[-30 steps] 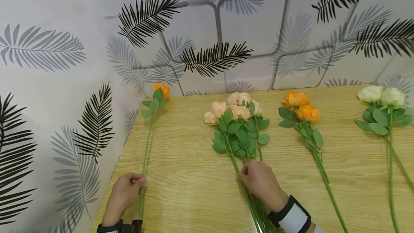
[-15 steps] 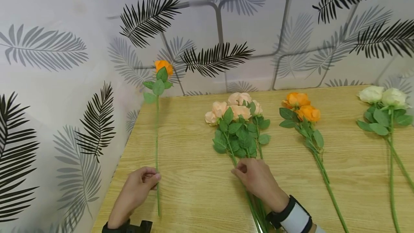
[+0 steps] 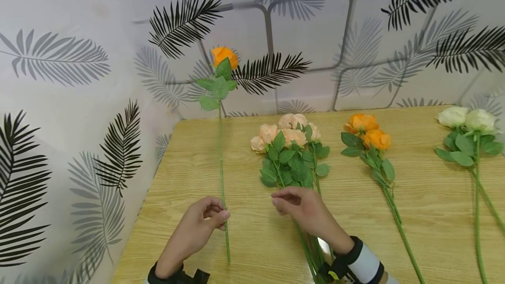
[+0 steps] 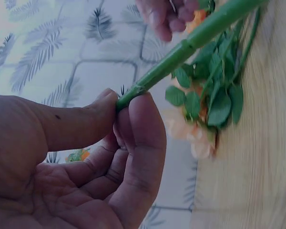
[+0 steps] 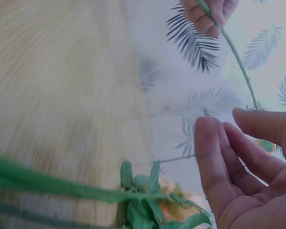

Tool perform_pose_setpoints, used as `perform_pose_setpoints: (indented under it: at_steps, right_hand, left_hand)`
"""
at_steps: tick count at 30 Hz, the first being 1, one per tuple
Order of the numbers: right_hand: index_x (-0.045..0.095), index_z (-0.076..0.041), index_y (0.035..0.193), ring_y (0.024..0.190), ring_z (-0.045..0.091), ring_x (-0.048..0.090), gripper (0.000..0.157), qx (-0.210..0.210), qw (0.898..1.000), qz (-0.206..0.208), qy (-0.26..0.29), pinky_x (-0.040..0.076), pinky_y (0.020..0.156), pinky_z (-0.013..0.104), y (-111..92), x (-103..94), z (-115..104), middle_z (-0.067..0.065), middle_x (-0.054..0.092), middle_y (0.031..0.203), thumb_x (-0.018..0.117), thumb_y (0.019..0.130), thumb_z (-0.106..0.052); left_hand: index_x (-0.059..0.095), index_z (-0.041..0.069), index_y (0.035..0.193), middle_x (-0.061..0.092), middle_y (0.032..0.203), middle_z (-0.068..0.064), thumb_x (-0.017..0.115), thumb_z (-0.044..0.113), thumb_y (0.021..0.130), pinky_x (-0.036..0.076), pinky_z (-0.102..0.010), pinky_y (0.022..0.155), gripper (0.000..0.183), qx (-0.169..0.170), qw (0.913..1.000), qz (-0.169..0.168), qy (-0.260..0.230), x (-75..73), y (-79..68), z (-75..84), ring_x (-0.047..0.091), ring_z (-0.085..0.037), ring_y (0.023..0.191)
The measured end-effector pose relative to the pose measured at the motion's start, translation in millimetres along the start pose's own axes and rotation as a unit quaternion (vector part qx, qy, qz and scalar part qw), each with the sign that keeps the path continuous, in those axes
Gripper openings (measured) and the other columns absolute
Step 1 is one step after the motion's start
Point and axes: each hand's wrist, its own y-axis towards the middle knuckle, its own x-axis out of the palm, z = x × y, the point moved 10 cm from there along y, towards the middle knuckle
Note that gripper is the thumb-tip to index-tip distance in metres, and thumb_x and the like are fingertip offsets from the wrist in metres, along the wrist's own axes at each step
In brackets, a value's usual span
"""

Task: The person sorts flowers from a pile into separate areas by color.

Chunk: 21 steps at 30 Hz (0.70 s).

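Note:
My left hand (image 3: 199, 227) pinches the green stem of an orange rose (image 3: 225, 57) between thumb and fingertips, low on the stem. The rose stands nearly upright in the head view, its bloom overlapping the wall and its stem end at the bottom. In the left wrist view the stem (image 4: 169, 62) runs up and right from the pinch. My right hand (image 3: 309, 211) hovers over the stems of the peach roses (image 3: 293, 136), fingers relaxed and nothing between them. The right wrist view shows a gap between its thumb and fingertips (image 5: 207, 126).
Two orange roses (image 3: 375, 138) lie right of the peach bunch on the wooden table (image 3: 189, 165). White roses (image 3: 479, 119) lie at the far right with crossed stems. A leaf-patterned wall covering (image 3: 307, 25) stands behind the table and along its left side.
My left hand has moved right with the orange rose, raising its bloom from the table's back edge to in front of the wall. My right hand has shifted slightly up and left.

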Motion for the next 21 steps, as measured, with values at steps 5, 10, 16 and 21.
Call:
perform_pose_setpoints:
  at_steps: [5, 10, 16, 21]
  right_hand:
    - [0.066, 0.004, 0.113, 0.082, 0.017, 0.07, 0.032, -0.001, 0.996, -0.009, 0.093, 0.057, 0.076, 0.038, 3, -0.3, -6, 0.019, 0.07, 0.102, 0.062, 0.093, -0.02]
    - [0.065, 0.004, 0.117, 0.088, 0.026, 0.069, 0.035, -0.007, 0.989, 0.001, 0.15, 0.056, 0.079, 0.038, 5, -4.3, -14, 0.019, 0.07, 0.103, 0.061, 0.094, -0.021]
    - [0.066, 0.003, 0.117, 0.091, 0.032, 0.067, 0.037, -0.009, 0.983, 0.012, 0.18, 0.056, 0.081, 0.037, 6, -6.6, -21, 0.02, 0.069, 0.102, 0.062, 0.093, -0.024]
    - [0.066, 0.003, 0.116, 0.087, 0.025, 0.068, 0.038, -0.006, 0.981, 0.036, 0.191, 0.056, 0.079, 0.038, 6, -11.2, -21, 0.02, 0.068, 0.102, 0.063, 0.092, -0.026]
  left_hand:
    - [0.055, 0.0, 0.103, 0.061, 0.091, -0.01, 0.061, 0.024, 0.093, 0.056, -0.028, 0.068, 0.027, 0.032, 0.9985, -0.041, 0.014, 25.8, 2.6, 17.0, 0.065, -0.022, 0.077]
    - [0.055, -0.002, 0.104, 0.061, 0.091, -0.009, 0.061, 0.023, 0.093, 0.056, -0.027, 0.067, 0.029, 0.053, 0.9957, -0.075, 0.01, 47.7, 2.9, 30.6, 0.065, -0.022, 0.076]
    - [0.056, -0.001, 0.103, 0.062, 0.091, -0.008, 0.063, 0.022, 0.092, 0.056, -0.027, 0.067, 0.026, 0.056, 0.9926, -0.107, -0.007, 72.0, 2.3, 39.5, 0.065, -0.02, 0.076]
    - [0.056, 0.004, 0.099, 0.064, 0.088, -0.007, 0.064, 0.022, 0.091, 0.056, -0.025, 0.068, 0.021, 0.065, 0.9902, -0.123, -0.004, 88.5, 1.9, 43.8, 0.065, -0.015, 0.074]
